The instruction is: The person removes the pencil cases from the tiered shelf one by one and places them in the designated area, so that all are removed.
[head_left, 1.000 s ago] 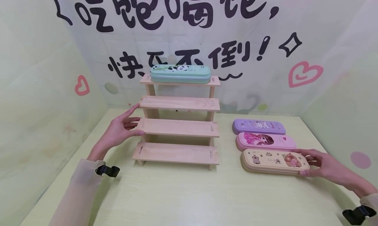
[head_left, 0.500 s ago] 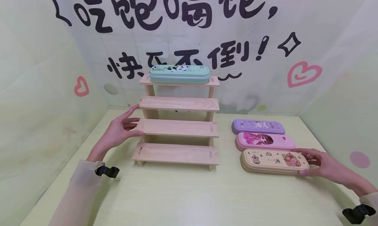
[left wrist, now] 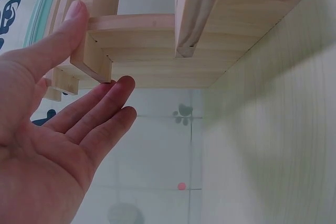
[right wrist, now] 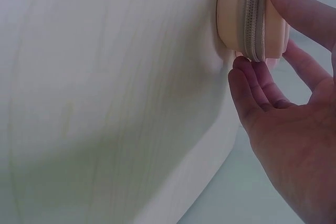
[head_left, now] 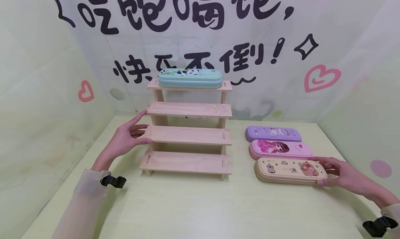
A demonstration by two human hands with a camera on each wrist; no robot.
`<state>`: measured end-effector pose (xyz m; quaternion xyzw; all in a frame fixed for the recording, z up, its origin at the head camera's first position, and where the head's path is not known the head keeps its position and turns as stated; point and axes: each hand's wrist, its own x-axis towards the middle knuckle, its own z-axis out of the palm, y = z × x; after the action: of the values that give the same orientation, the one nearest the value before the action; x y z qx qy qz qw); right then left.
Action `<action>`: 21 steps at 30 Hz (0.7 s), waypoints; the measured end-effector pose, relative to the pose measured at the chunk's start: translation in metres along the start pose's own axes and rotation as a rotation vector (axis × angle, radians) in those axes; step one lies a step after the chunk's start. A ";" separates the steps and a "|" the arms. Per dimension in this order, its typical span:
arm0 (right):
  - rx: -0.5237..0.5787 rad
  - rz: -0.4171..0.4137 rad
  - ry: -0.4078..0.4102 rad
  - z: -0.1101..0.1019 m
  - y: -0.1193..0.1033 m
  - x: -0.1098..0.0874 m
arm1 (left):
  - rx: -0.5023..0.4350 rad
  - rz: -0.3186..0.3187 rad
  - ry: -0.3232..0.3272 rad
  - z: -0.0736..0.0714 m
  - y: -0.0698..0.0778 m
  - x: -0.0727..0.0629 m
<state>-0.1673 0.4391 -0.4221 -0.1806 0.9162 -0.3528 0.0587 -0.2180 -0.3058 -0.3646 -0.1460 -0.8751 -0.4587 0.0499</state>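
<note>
A pale wooden stepped rack with several tiers stands on the table. My left hand is at its left side, the thumb touching the second tier from the bottom and the index finger reaching the tier above. In the left wrist view, the fingers are extended beside the wood. My right hand pinches the right end of a beige zippered pencil case, thumb in front and index finger behind. The right wrist view shows the case's zipper near the fingertips. A mint panda pencil case lies on the top tier.
Behind the beige case lie a pink pencil case with a doll picture and a purple one. A printed fabric backdrop encloses the table at the back and sides.
Both hands and all the cases keep their places; the head view shifts only very slightly.
</note>
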 end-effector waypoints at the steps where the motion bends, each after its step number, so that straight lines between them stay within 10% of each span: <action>1: 0.004 -0.005 0.002 0.000 0.000 0.000 | 0.000 -0.001 0.000 0.000 0.000 0.000; 21: -0.003 -0.148 0.138 -0.014 -0.017 -0.004 | -0.008 -0.012 -0.005 -0.001 0.001 -0.001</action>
<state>-0.1621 0.4379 -0.4007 -0.2234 0.9027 -0.3663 -0.0309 -0.2167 -0.3062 -0.3632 -0.1420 -0.8742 -0.4621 0.0446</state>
